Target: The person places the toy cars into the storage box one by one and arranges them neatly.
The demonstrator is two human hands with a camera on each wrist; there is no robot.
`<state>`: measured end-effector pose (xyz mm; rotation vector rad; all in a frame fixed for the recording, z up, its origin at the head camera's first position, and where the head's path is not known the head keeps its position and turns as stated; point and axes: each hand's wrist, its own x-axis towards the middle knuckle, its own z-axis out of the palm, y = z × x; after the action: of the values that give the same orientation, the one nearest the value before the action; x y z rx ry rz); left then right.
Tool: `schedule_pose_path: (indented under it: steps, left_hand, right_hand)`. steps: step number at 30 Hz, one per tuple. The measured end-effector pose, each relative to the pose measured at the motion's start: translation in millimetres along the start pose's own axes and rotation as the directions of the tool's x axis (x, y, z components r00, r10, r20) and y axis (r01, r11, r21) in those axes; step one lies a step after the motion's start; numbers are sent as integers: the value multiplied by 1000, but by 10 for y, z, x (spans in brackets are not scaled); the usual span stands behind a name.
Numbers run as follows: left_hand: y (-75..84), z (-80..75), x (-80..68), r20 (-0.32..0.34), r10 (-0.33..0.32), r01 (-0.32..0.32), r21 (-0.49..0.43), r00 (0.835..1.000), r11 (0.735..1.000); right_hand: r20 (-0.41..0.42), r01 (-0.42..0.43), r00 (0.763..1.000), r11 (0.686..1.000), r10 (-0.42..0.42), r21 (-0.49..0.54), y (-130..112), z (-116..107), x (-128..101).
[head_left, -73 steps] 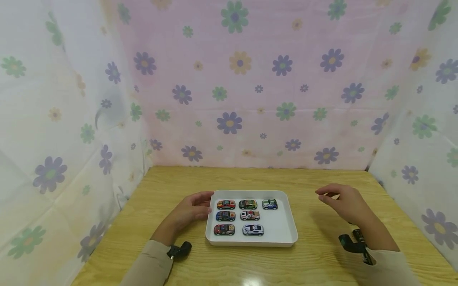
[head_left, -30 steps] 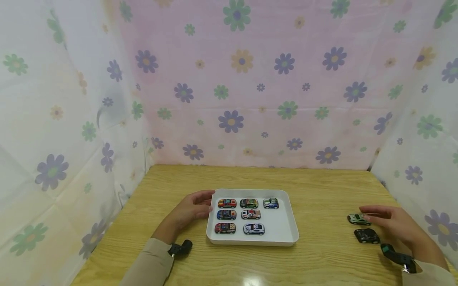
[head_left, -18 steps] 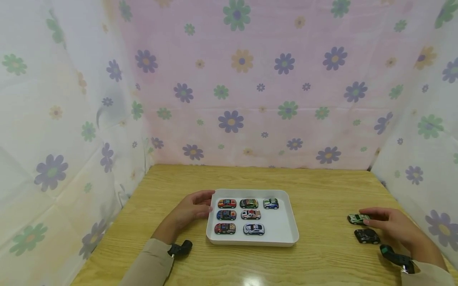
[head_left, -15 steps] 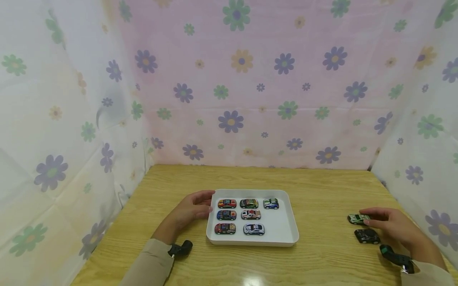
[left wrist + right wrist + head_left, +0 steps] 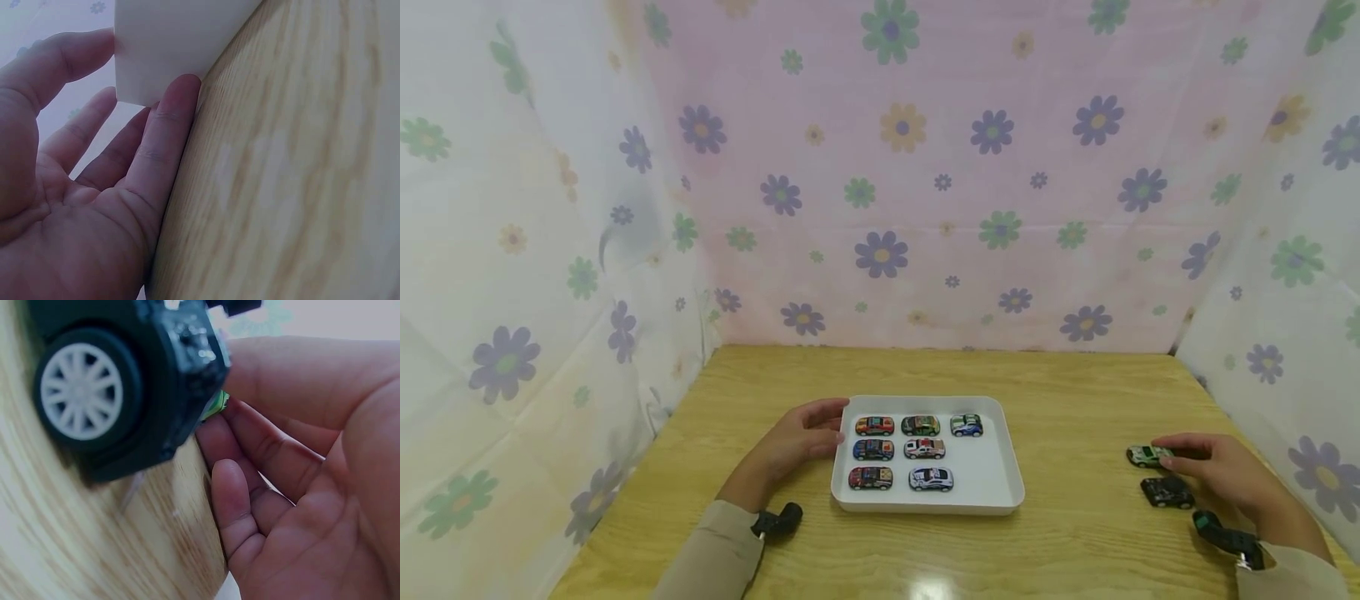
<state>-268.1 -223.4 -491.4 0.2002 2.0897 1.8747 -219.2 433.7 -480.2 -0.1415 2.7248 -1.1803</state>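
At the right of the table my right hand (image 5: 1223, 471) pinches a green toy car (image 5: 1142, 456) by its right end, between thumb and fingers. The car appears to rest on the tabletop; in the right wrist view only a green sliver of it (image 5: 216, 405) shows. A black toy car (image 5: 1167, 492) stands just in front of it, its pale spoked wheel (image 5: 82, 391) looming close to that camera. My left hand (image 5: 793, 446) touches the left side of a white tray (image 5: 988, 506) with fairly straight fingers, thumb and fingertips against the tray's corner (image 5: 169, 50).
Several toy cars are lined up inside the tray, a white one (image 5: 931, 479) and a blue-and-green one (image 5: 967, 425) among them. The wooden table (image 5: 1060, 550) runs back to a flowered cloth (image 5: 925, 292), with cloth walls on both sides.
From above the table right of the tray, my right hand has moved right and toward me to the green toy car, now in its pinch. The two cars there have come into view.
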Motion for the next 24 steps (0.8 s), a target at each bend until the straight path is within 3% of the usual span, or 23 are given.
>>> schedule_pose_path:
  steps: [17, 24]
  left_hand:
    - [5, 15, 29, 13, 22, -22, 13, 1000, 1000]
    - [-15, -9, -9, -3, 22, -22, 28, 1000, 999]
  right_hand:
    - [-14, -33, 999, 997, 32, -71, 23, -66, 0]
    - [-9, -25, 1000, 999, 24, -45, 5, -26, 45]
